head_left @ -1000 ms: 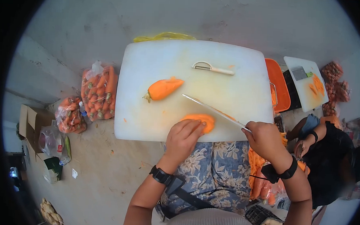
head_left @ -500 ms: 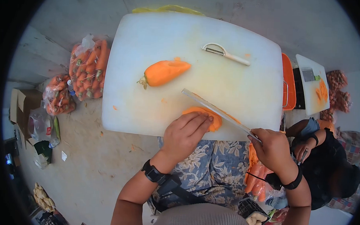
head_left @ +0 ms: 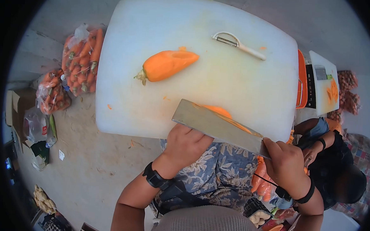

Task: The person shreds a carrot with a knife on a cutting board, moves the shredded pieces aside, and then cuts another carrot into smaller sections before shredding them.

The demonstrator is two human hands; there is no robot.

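Note:
My right hand [head_left: 287, 161] grips the handle of a cleaver [head_left: 217, 127], whose broad blade lies tilted across the near part of the white cutting board [head_left: 244, 85]. Bits of orange cling along the blade. Past its far edge shows a cut carrot piece [head_left: 219, 111]. My left hand [head_left: 187, 145] is curled at the board's near edge against that piece, its fingertips hidden behind the blade. Farther up lies a thick peeled carrot [head_left: 170, 66] with its stem end to the left. A white peeler [head_left: 241, 46] rests at the upper right.
Bags of carrots [head_left: 83, 61] stand on the floor left of the board. On the right are an orange crate [head_left: 302, 79] and a second board [head_left: 322, 101] with cut orange pieces. A co-worker [head_left: 335, 167] in dark clothing sits close to my right arm.
The cleaver has turned from nearly edge-on to showing its broad side, and now covers my left fingertips and part of the carrot piece. The whole view has shifted slightly.

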